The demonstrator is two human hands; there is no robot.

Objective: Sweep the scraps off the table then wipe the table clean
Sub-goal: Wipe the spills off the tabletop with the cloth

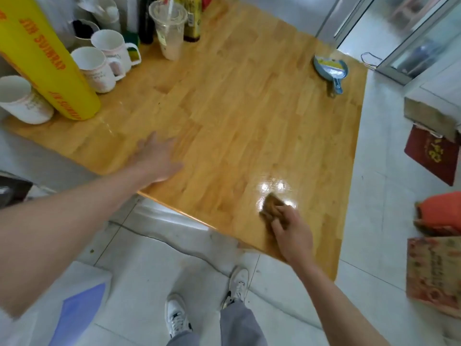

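A wooden table [249, 116] fills the middle of the view. My right hand [290, 229] presses a brown cloth [270, 203] onto the table near its front right edge, fingers curled over the cloth. A wet shiny patch lies just beyond the cloth. My left hand [156, 158] lies flat on the table near the front left edge, fingers spread and holding nothing. A small blue dustpan with a brush [330, 69] lies at the far right corner of the table.
Several white mugs [97, 68], a big yellow roll of wrap [42, 58], a plastic cup with a straw [169, 28] and bottles [192, 21] crowd the far left of the table. Boxes and bags [434, 268] stand on the tiled floor to the right.
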